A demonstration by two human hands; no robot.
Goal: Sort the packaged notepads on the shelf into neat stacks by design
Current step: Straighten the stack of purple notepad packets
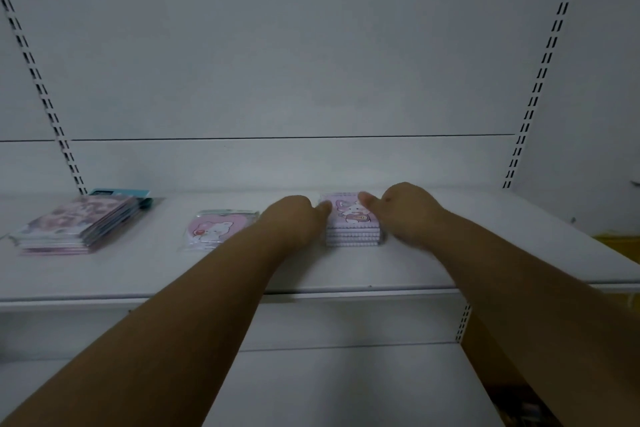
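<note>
Hands flank a small stack of lilac spiral-bound notepads with a cartoon cat cover (353, 222) on the white metal shelf (346, 267). Left hand (294, 215) presses the stack's left edge, fingers curled, thumb at the top cover. Right hand (408, 211) cups the right edge, thumb on the cover. Both squeeze the stack between them. Left of it lies a pink heart-pattern packaged notepad pile (218, 227); far left, a slanted pile of pink floral packaged notepads (76, 222) over a teal packet (121, 192).

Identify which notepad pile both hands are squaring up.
The lilac stack, rightmost of three, flanked by the left hand and right hand; the others lie untouched.
</note>
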